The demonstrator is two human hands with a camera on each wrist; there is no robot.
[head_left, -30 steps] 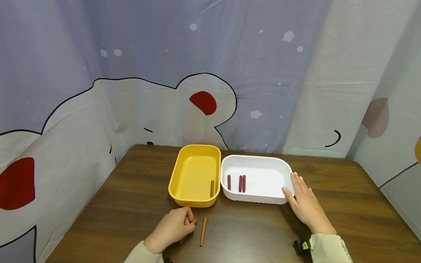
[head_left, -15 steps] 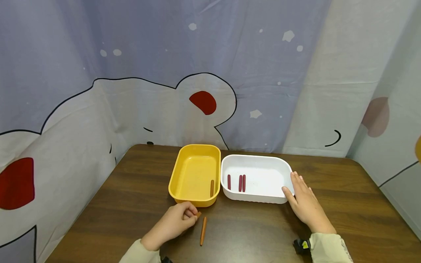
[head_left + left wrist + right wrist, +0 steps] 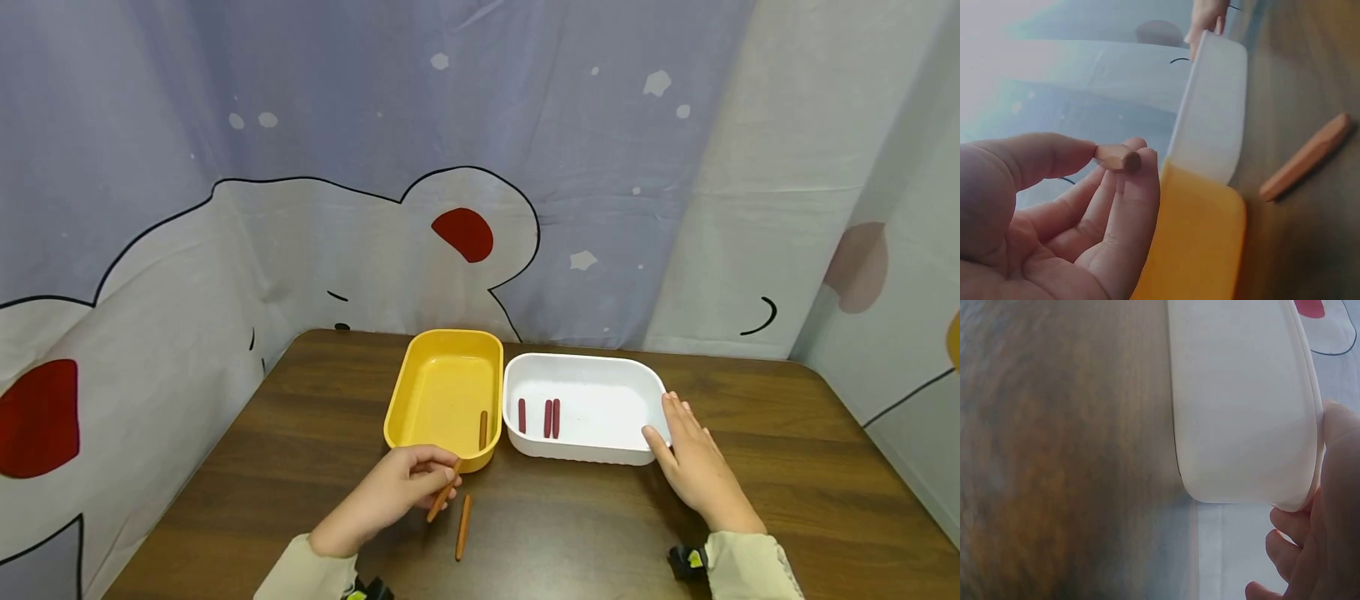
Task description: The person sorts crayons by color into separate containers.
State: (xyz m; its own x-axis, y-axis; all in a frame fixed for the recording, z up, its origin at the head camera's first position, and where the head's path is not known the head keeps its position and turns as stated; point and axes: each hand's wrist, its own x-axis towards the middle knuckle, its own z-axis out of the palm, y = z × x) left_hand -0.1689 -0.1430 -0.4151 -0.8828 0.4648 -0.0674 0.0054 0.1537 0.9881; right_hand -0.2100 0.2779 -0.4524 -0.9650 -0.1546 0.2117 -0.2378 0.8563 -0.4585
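My left hand (image 3: 401, 492) pinches an orange-brown crayon (image 3: 444, 497) between thumb and fingers, just in front of the yellow tub (image 3: 439, 463). The left wrist view shows the held crayon (image 3: 1124, 158) end-on at the fingertips. A second orange-brown crayon (image 3: 463, 527) lies on the table to the right of that hand. One brown crayon (image 3: 483, 431) lies inside the yellow tub. With fingers straight, my right hand (image 3: 697, 475) rests against the right end of the white tub (image 3: 585, 452). Seen from the right wrist, the thumb and fingers touch its rim (image 3: 1311, 381).
Three dark red crayons (image 3: 552, 418) lie in the left part of the white tub. The two tubs stand side by side, almost touching, on a dark wooden table (image 3: 330, 400). A patterned curtain (image 3: 337, 250) hangs behind and at the sides.
My left hand has lifted the crayon off the table and moved it up toward the yellow tub's front rim, the crayon now in plain sight. The right hand stays put.
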